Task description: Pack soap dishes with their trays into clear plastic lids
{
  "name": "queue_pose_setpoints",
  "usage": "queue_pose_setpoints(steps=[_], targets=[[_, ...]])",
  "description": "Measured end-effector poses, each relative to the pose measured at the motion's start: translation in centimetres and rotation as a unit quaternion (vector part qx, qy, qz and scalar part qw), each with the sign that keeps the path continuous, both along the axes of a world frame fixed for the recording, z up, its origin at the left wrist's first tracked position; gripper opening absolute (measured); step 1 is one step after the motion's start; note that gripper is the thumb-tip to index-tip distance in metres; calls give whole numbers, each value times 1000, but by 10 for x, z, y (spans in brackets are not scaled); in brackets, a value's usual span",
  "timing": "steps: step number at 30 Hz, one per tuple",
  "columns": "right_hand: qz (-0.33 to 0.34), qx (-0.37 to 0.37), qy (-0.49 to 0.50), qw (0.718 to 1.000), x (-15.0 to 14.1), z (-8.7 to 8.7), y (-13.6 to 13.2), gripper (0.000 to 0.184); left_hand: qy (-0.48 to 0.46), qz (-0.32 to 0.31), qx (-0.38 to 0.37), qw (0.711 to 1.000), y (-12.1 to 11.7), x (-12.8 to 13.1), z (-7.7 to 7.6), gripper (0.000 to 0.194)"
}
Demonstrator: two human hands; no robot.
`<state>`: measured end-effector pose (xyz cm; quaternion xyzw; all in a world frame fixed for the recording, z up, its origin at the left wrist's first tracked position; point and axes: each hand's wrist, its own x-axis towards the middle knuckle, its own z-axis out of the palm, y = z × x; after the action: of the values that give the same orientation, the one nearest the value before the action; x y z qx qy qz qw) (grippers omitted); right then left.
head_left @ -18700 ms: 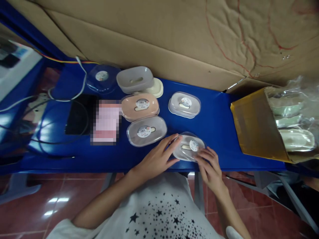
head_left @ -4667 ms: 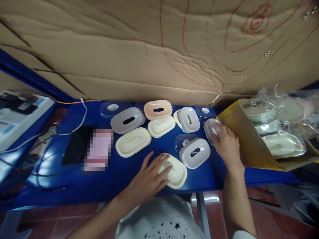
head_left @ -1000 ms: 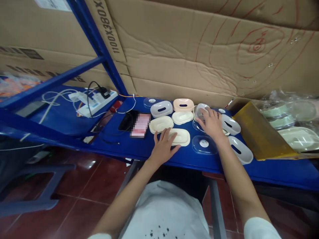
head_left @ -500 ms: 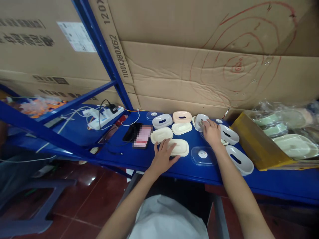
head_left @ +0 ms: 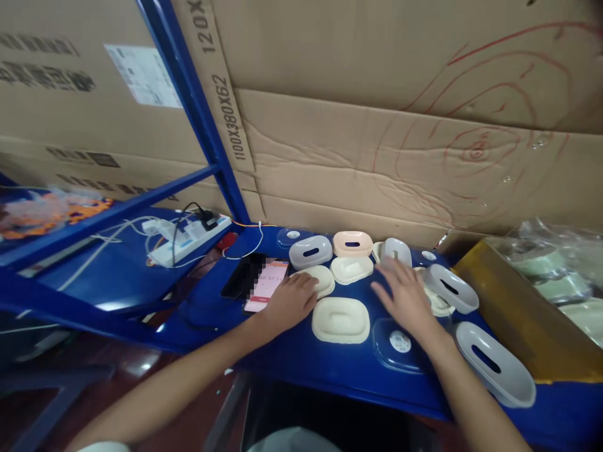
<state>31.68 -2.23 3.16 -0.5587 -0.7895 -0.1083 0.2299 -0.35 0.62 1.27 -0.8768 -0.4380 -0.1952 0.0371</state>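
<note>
Left hand (head_left: pixel 291 300), palm down with its fingers loosely together and barely curled, lies over one side of a cream insert (head_left: pixel 325 281); nothing shows gripped in it, and whether it presses down cannot be told. Right hand (head_left: pixel 406 298) is wide open, thumb set apart and fingers fanned away from the body, with the tips overlapping the near rim of a small grey dish (head_left: pixel 398 246); contact there is too blurred to judge. That dish has its slot pointing roughly toward the person, while the insert under the left hand runs its long axis from side to side. Just nearer the body, a front insert (head_left: pixel 340 320) lies with its long axis also sideways, its raised ridge along it. Near the right forearm is a clear lid (head_left: pixel 400 351), longer across than deep. Behind the hands, a peach dish (head_left: pixel 352 252) stretches left to right, just behind another insert (head_left: pixel 351 270), and a lavender dish (head_left: pixel 311 262) beside it tips slightly up toward the right. Past the right hand, a tilted grey dish (head_left: pixel 450 299) and a larger grey dish (head_left: pixel 502 383) both slant from far left to near right. Farther out are a phone (head_left: pixel 274 277) on the left and a carton (head_left: pixel 490 320) of bagged pieces (head_left: pixel 541 263) on the right.
</note>
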Motion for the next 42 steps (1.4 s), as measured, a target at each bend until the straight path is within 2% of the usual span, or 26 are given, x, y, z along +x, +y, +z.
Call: queue_pose_setpoints(steps=[2, 4, 6, 10, 16, 19, 23, 25, 28, 33, 36, 40, 42], targets=[[148, -103, -3, 984, -19, 7, -17, 49, 1, -17, -3, 1000, 0, 4, -3, 20], [231, -199, -17, 952, -35, 8, -30, 60, 0, -29, -2, 1000, -3, 8, -5, 17], [255, -254, -31, 932, -42, 6, -35, 69, 3, -36, 2, 999, -7, 10, -7, 17], [252, -291, -35, 922, -36, 1, -30, 71, 39, -49, 33, 997, -7, 8, -10, 19], [242, -281, 3, 929, -32, 2, -26, 68, 45, -79, 75, 993, -3, -2, -14, 47], [250, -239, 32, 938, -29, 7, -21, 53, 27, -137, 98, 985, -6, 0, -8, 57], [208, -140, 105, 962, -13, 23, -16, 30, 12, -232, 98, 968, -20, 13, 0, 31], [181, -106, 127, 969, -6, 29, -16, 22, 2, -248, 85, 965, -29, 20, 0, 35], [173, -88, 113, 974, -3, 26, -15, 18, -21, -243, 44, 969, -34, 24, -4, 38], [199, -118, 47, 972, -6, 9, -11, 18, -58, -237, 22, 969, -28, 18, -6, 44], [183, -110, 40, 976, -5, 6, -11, 17, -72, -227, 14, 971, -18, 15, -2, 42], [176, -96, 35, 979, -4, 7, -13, 20, -79, -167, 12, 983, -4, 11, 7, 32], [163, -83, 26, 983, -3, 9, -6, 26, -73, -185, 9, 980, -4, 10, 10, 33]])
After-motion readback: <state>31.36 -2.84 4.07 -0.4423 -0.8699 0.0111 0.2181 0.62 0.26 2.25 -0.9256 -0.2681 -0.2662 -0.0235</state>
